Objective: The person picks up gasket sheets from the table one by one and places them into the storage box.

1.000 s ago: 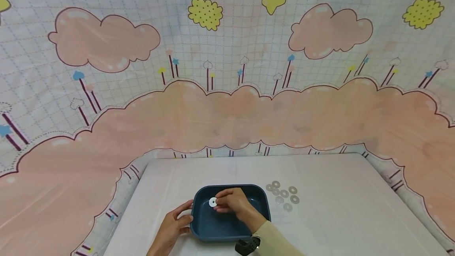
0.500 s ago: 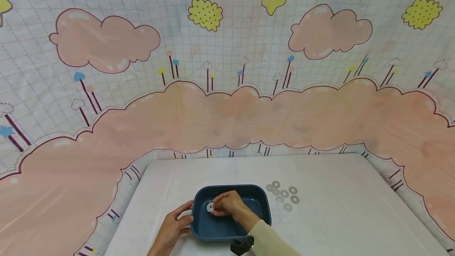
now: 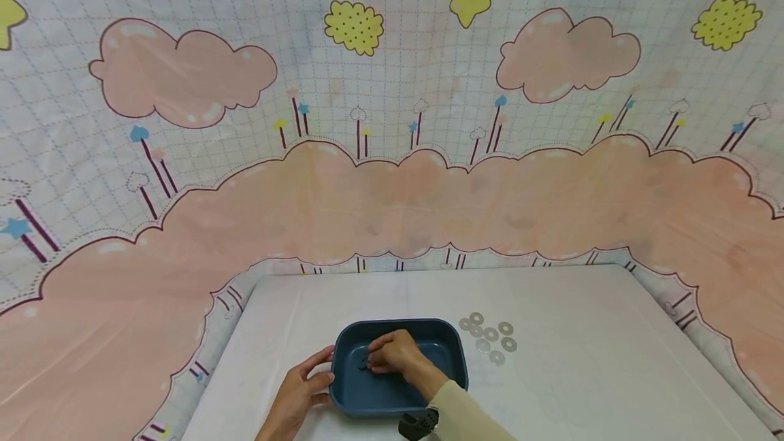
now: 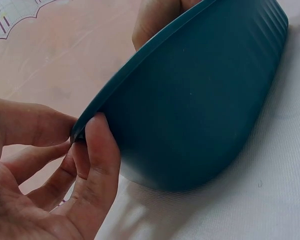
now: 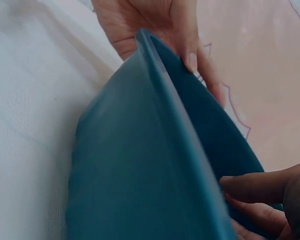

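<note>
A stiff, likely light blue tray (image 3: 450, 359) sits on the bench (image 3: 582, 373). The left hand (image 3: 300, 393) pinches its rim; the right hand (image 3: 392, 352) pinches a thin, likely slippery washer (image 3: 363, 361) inside.

Staged recording corner, probably — cartoon cloud backdrop (image 3: 392, 121) behind white-covered table (image 3: 582, 373).

Bright, even, soft light with faint shadows; the head view bows at its edges, and wrist views blur up close.
</note>
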`<state>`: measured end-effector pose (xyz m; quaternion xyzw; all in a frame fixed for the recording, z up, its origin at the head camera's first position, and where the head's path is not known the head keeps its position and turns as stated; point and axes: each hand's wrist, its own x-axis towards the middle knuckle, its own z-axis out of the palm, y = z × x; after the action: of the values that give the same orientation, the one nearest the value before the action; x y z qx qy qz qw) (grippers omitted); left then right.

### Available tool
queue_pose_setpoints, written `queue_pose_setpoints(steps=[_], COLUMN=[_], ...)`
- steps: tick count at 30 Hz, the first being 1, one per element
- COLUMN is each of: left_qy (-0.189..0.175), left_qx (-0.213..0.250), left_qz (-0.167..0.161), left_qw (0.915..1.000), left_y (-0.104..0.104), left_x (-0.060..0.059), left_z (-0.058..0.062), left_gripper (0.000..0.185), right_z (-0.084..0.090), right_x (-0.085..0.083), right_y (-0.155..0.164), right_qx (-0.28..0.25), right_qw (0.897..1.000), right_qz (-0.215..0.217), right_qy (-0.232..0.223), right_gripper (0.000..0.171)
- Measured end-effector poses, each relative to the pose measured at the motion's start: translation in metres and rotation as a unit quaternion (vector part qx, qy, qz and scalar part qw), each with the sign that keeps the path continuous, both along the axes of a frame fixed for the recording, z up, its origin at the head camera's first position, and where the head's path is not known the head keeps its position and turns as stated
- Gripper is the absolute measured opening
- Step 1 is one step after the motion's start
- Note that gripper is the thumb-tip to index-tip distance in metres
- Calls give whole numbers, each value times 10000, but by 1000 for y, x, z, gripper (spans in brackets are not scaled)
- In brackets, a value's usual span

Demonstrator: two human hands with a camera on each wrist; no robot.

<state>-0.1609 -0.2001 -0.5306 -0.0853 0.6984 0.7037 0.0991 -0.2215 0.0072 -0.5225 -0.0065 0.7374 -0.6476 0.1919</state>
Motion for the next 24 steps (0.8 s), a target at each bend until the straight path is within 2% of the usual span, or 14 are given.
queue_pose_setpoints(steps=[8, 17, 24], left_qy=[-19, -3, 30], left_qx=[31, -34, 32], left_qz=[-75, -3, -33], left_qw=[10000, 10000, 10000], left_y=[-1, 0, -1], left_x=[1, 0, 0], left_z=[0, 1, 0], left_gripper=[60, 61, 62], right_z=[12, 33, 45], right_x=[5, 12, 15], right_y=[8, 30, 50], right_qx=[60, -521, -754], right_qw=[9997, 9972, 9945], right_qz=[42, 137, 187], right_qy=[231, 515, 703], right_gripper=[22, 25, 22])
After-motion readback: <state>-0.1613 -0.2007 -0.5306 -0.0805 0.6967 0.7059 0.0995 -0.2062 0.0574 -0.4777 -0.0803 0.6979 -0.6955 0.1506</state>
